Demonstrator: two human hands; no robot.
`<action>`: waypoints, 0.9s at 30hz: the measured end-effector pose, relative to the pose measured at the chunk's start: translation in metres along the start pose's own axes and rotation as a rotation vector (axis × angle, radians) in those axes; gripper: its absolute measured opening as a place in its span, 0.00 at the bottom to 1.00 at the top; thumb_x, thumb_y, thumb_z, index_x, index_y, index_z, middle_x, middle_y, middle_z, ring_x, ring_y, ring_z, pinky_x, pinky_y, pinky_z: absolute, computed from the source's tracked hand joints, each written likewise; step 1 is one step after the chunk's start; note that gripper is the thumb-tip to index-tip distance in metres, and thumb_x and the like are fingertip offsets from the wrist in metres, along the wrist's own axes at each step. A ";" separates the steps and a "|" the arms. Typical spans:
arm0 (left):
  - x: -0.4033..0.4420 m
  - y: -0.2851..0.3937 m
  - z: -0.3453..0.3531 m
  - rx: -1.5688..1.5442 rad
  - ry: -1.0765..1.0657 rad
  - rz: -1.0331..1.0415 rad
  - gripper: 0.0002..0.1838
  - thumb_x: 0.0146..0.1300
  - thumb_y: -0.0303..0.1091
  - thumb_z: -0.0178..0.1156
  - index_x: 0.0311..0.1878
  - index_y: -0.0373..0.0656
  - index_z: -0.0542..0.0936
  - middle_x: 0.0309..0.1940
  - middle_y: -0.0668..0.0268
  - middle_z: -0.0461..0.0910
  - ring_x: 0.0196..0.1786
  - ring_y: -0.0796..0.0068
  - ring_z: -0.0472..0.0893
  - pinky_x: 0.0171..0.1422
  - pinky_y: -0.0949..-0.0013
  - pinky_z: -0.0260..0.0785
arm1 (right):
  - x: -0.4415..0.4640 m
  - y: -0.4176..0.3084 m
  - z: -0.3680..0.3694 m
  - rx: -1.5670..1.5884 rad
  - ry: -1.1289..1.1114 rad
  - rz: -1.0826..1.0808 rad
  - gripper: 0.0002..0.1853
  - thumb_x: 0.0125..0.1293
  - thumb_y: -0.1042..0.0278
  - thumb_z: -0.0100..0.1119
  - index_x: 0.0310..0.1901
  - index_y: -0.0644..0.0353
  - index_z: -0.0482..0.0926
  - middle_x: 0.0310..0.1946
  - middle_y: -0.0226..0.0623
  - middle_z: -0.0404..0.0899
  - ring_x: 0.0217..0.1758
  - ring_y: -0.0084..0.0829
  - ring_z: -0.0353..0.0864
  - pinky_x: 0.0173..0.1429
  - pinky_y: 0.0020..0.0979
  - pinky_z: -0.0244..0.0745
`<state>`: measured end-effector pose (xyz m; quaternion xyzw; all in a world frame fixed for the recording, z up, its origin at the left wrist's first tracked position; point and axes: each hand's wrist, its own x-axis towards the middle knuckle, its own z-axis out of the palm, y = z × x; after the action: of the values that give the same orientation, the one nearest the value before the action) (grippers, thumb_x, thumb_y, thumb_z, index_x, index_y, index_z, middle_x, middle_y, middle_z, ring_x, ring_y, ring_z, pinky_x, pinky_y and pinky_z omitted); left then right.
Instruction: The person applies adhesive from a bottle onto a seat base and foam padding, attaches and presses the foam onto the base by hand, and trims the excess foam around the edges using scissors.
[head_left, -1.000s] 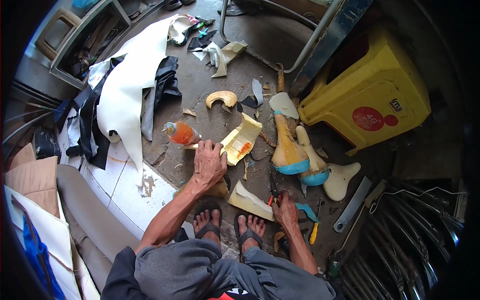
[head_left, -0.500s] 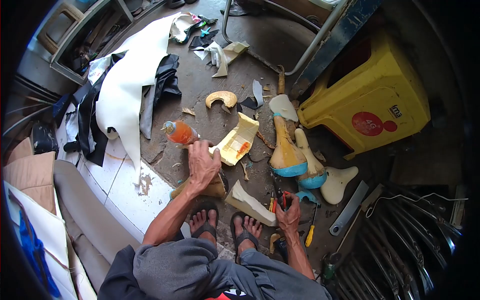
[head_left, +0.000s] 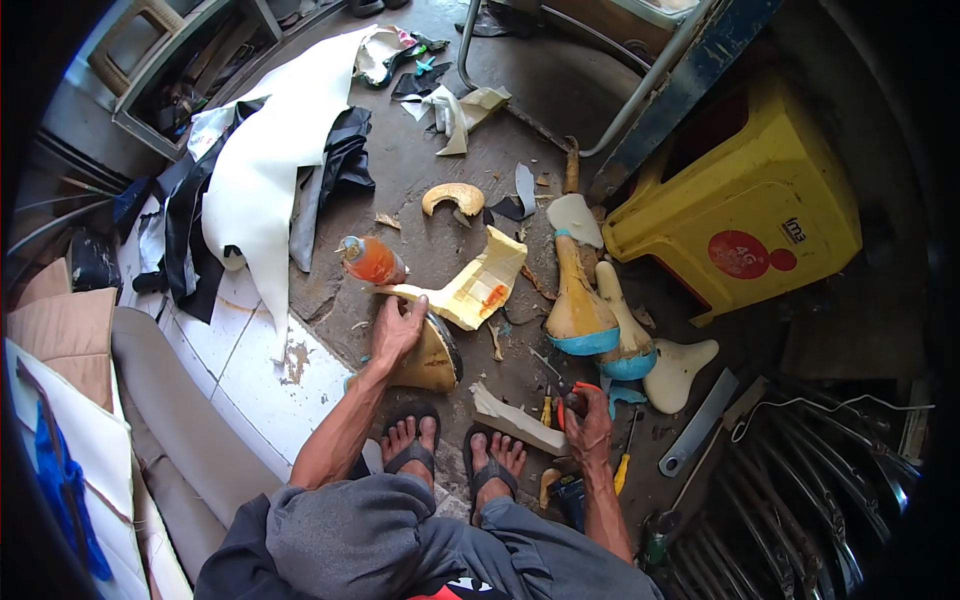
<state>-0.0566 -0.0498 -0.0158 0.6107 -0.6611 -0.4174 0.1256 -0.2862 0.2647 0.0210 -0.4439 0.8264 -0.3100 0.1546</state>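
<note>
My left hand [head_left: 398, 335] is closed on the upper edge of a tan saddle-shaped piece [head_left: 428, 362] with a dark rim, tilted up near my left foot. Just beyond its fingers lies a cut yellow foam piece [head_left: 480, 285] with an orange-red smear. My right hand [head_left: 588, 425] grips red-handled scissors [head_left: 552, 372], their dark blades pointing up and left. A long off-white foam block [head_left: 515, 420] lies between my feet and that hand. A yellow-handled screwdriver [head_left: 622, 472] is right of my right wrist.
A bottle of orange liquid [head_left: 372, 260] stands left of the foam. Saddle forms with blue ends [head_left: 583, 342] lie right, before a yellow stool [head_left: 760, 200]. White sheet material [head_left: 270, 150] spreads at upper left. Metal rods [head_left: 800, 480] fill the lower right.
My left hand has drawn back slightly from the yellow foam, and the tan piece is tilted more upright. The scissors' blades have come up into view. The off-white block has turned.
</note>
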 end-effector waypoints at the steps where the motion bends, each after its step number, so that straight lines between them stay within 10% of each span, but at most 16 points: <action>1: 0.001 -0.006 0.006 -0.018 0.111 0.055 0.32 0.72 0.56 0.62 0.59 0.31 0.78 0.52 0.49 0.84 0.54 0.57 0.84 0.63 0.59 0.72 | 0.000 0.001 0.001 0.002 0.003 -0.001 0.29 0.54 0.82 0.71 0.59 0.61 0.74 0.51 0.50 0.81 0.52 0.50 0.85 0.54 0.44 0.82; 6: 0.020 -0.032 -0.005 -0.372 0.105 0.004 0.36 0.64 0.48 0.72 0.62 0.27 0.70 0.56 0.46 0.79 0.58 0.52 0.80 0.64 0.55 0.71 | -0.018 0.009 0.003 -0.085 -0.125 0.184 0.30 0.58 0.76 0.69 0.63 0.63 0.73 0.54 0.54 0.80 0.57 0.56 0.81 0.58 0.48 0.79; 8: 0.028 -0.042 -0.006 -0.175 0.482 -0.008 0.39 0.64 0.47 0.73 0.64 0.26 0.67 0.56 0.47 0.75 0.58 0.52 0.77 0.64 0.54 0.69 | -0.030 0.017 0.006 -0.063 -0.095 0.242 0.30 0.59 0.75 0.68 0.64 0.63 0.72 0.55 0.54 0.80 0.57 0.57 0.81 0.59 0.49 0.78; 12: 0.009 -0.022 -0.021 0.053 0.568 0.198 0.36 0.60 0.43 0.74 0.61 0.30 0.69 0.53 0.47 0.73 0.58 0.51 0.74 0.63 0.53 0.68 | -0.042 0.035 0.006 -0.099 -0.012 0.303 0.29 0.61 0.71 0.67 0.64 0.64 0.72 0.56 0.56 0.79 0.58 0.60 0.79 0.61 0.51 0.76; 16: -0.030 0.011 -0.013 0.088 0.318 0.493 0.22 0.60 0.35 0.69 0.53 0.35 0.74 0.46 0.52 0.76 0.53 0.51 0.75 0.62 0.51 0.67 | -0.038 0.026 -0.010 -0.203 -0.181 0.449 0.27 0.61 0.73 0.63 0.63 0.63 0.72 0.57 0.60 0.78 0.59 0.62 0.78 0.60 0.54 0.75; 20: -0.032 0.030 0.003 -0.230 0.314 0.253 0.18 0.62 0.35 0.67 0.50 0.36 0.76 0.45 0.53 0.76 0.52 0.52 0.78 0.61 0.54 0.69 | -0.038 0.031 -0.003 -0.262 -0.156 0.451 0.28 0.60 0.73 0.62 0.63 0.64 0.71 0.55 0.61 0.78 0.58 0.63 0.79 0.59 0.54 0.75; 27: -0.023 0.045 -0.010 0.302 0.260 0.505 0.15 0.65 0.38 0.65 0.49 0.39 0.81 0.41 0.52 0.77 0.47 0.51 0.76 0.57 0.51 0.69 | -0.036 0.037 0.005 -0.186 -0.120 0.389 0.28 0.56 0.68 0.67 0.59 0.63 0.71 0.51 0.59 0.79 0.55 0.61 0.80 0.55 0.54 0.76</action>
<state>-0.0763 -0.0370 0.0307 0.4873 -0.8247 -0.1887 0.2163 -0.2871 0.3085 -0.0075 -0.3062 0.9107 -0.1699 0.2189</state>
